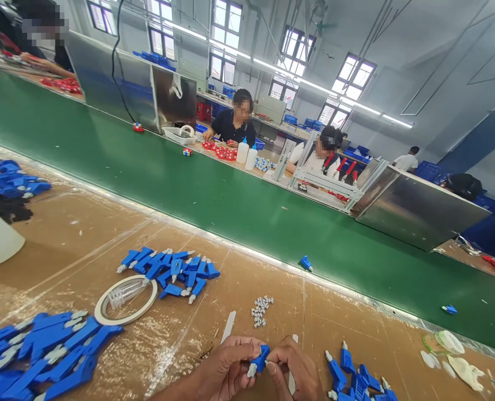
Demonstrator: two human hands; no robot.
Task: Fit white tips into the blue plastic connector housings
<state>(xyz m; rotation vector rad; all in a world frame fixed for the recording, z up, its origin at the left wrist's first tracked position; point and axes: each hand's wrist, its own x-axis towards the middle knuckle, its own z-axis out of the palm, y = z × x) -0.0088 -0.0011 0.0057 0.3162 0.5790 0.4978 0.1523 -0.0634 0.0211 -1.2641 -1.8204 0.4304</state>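
Observation:
A small blue plastic part with a grey tip (261, 359) is held between the thumb and fingers of my left hand (233, 365). My right hand (293, 367) closes in a pinch at the part's right side, touching it. A tiny pale bit shows at those fingertips, too small to name. Just beyond my hands lies a little heap of small grey-white pieces (261, 310). Several similar blue parts (358, 381) lie to the right of my right hand.
Blue parts are piled at the left (42, 353) and centre left (176, 270), by a tape roll (98, 312). Past the table's metal edge runs a green conveyor belt (214, 192) carrying a few parts. An open jar (443, 342) stands at right. Co-workers sit across the belt.

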